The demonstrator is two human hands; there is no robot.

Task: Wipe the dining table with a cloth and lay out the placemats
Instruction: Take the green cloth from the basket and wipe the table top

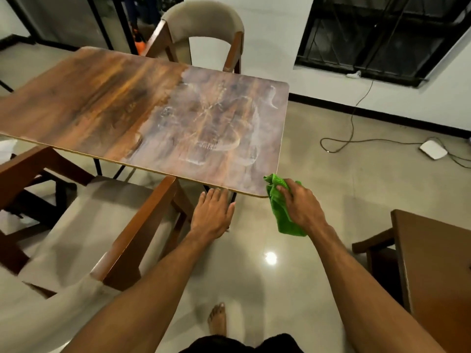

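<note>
The wooden dining table [107, 103] fills the upper left of the head view; its right half shows pale, smeary wipe marks. A green cloth [281, 215] hangs just off the table's near right corner, gripped by my right hand [299, 205]. Beside it, my left hand [212, 215] lies flat with straight fingers, the fingertips at the table's near edge. No placemats are visible.
A cushioned wooden chair [102, 225] stands at the near left, another chair [204, 29] at the far side. A second wooden piece of furniture [438, 263] sits at the right. A cable [356, 110] and a white device [433, 149] lie on the glossy floor.
</note>
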